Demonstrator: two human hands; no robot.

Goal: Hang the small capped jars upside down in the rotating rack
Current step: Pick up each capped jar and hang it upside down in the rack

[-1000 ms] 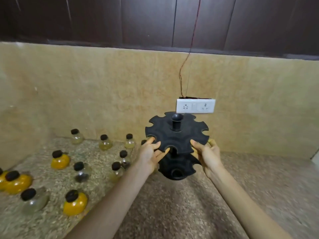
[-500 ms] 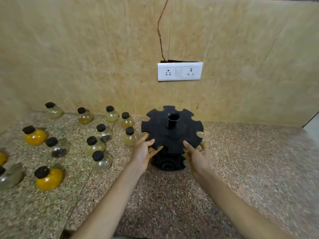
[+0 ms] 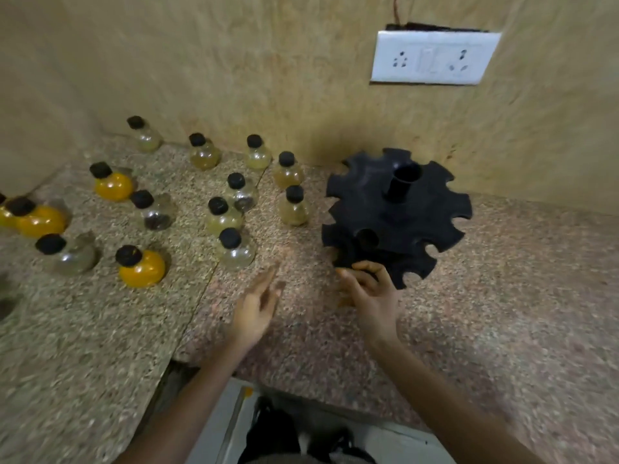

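Black notched plastic rack [image 3: 398,222] by the worktop's [image 3: 502,313] back edge; our right hand [image 3: 371,296], fingers loosely spread, at its rim; left hand [image 3: 254,306] straight-fingered.

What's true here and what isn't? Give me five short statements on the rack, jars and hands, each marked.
1. None of the jars hangs in the top tier of the rack. True.
2. The left hand grips a jar. False: it is open and empty.
3. The jars stand upright, caps on, on the counter left of the rack. True.
4. A plug sits in the wall socket. False: nothing is plugged in.
5. The right hand rests on a jar. False: it is at the rack's near edge.
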